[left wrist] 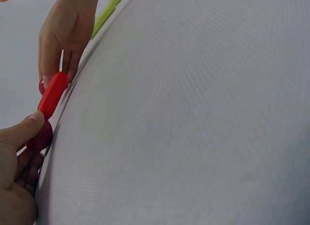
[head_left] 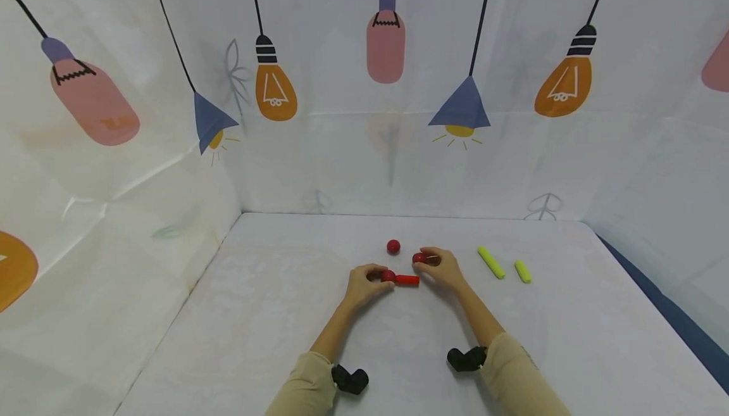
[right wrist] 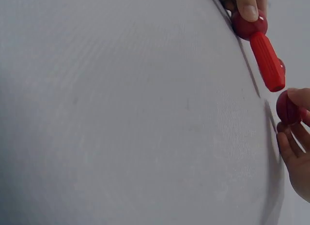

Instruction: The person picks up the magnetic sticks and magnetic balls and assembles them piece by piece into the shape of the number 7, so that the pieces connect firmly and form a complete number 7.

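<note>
My left hand (head_left: 360, 288) pinches a dark red ball (head_left: 388, 275) between thumb and fingers, low over the table. From that ball a bright red ribbed stick (right wrist: 268, 61) juts out to the right, its end touching the ball. Just beyond the stick's free end, my right hand (head_left: 445, 269) pinches a second red ball (right wrist: 287, 108), with a gap between ball and stick in the right wrist view. A third red ball (head_left: 393, 247) lies on the table behind both hands.
Two yellow-green sticks, a longer one (head_left: 491, 262) and a shorter one (head_left: 523, 271), lie right of my right hand. The white table (head_left: 256, 315) meets sheet walls (head_left: 342, 169) with printed lamps at its back and sides. Black wrist mounts (head_left: 350, 380) sit on both forearms.
</note>
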`<state>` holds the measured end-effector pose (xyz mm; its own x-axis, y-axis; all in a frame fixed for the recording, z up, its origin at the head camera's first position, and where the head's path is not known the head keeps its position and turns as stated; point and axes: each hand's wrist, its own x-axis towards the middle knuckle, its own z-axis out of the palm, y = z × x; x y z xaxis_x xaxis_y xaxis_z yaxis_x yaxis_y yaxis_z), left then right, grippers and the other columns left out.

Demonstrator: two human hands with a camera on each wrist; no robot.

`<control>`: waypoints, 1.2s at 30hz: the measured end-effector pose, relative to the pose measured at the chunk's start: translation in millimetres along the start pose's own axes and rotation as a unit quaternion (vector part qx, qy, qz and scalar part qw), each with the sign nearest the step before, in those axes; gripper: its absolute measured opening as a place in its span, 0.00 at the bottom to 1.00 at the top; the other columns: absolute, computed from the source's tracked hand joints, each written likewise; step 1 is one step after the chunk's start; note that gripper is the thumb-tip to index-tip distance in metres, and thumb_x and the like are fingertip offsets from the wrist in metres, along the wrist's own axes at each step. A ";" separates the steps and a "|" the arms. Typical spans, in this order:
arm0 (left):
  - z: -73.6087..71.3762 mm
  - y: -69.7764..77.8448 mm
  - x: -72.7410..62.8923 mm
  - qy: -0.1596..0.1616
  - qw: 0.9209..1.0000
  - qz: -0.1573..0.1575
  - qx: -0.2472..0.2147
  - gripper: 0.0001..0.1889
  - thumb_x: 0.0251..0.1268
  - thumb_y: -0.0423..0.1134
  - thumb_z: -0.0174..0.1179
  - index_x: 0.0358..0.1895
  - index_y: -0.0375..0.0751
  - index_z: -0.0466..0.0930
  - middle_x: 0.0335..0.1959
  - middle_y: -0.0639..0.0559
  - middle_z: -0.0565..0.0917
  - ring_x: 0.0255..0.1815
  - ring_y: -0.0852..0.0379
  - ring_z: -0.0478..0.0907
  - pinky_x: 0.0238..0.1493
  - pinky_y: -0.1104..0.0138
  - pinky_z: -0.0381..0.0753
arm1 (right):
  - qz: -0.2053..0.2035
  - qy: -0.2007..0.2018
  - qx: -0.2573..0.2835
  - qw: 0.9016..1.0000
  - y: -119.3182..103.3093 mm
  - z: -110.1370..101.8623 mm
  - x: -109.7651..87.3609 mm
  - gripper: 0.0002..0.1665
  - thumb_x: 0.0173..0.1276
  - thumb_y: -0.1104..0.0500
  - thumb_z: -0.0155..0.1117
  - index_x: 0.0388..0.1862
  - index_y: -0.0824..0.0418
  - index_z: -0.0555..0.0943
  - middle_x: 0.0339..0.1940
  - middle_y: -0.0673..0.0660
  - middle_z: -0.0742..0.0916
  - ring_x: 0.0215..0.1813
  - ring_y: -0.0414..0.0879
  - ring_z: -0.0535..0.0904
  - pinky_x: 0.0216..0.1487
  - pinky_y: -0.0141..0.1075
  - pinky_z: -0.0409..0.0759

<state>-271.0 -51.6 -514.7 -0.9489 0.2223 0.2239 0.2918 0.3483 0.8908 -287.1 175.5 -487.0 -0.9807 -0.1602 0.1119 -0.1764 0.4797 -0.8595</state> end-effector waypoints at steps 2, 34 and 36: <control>0.3 -0.6 0.4 0.001 1.000 0.001 -0.002 0.19 0.49 0.38 0.71 0.45 0.34 0.83 0.41 0.45 0.85 0.43 0.51 0.80 0.49 0.61 0.78 | 0.000 -0.006 0.004 1.000 0.1 -5.4 -3.9 0.30 0.63 0.58 0.66 0.59 0.73 0.72 0.54 0.69 0.80 0.52 0.59 0.77 0.54 0.49 0.76; 0.8 -1.6 -1.8 0.006 1.000 0.008 0.000 0.17 0.50 0.36 0.71 0.45 0.34 0.83 0.40 0.45 0.85 0.42 0.51 0.78 0.48 0.63 0.78 | 0.035 -0.066 0.001 0.997 11.0 -22.7 -35.1 0.27 0.60 0.59 0.68 0.56 0.69 0.75 0.47 0.63 0.83 0.45 0.50 0.78 0.47 0.39 0.79; 1.1 -1.1 -2.1 0.005 1.000 0.008 -0.002 0.18 0.50 0.36 0.71 0.45 0.34 0.83 0.40 0.45 0.85 0.42 0.51 0.78 0.48 0.63 0.78 | 0.036 -0.067 0.000 0.997 11.8 -21.6 -35.6 0.26 0.60 0.59 0.68 0.56 0.69 0.76 0.47 0.63 0.83 0.45 0.49 0.78 0.47 0.38 0.79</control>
<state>-269.2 -51.5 -516.6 -0.9454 0.2186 0.2415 0.3060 0.3420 0.8885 -256.1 205.5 -490.3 -0.9710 -0.2384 -0.0178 -0.1056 0.4947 -0.8626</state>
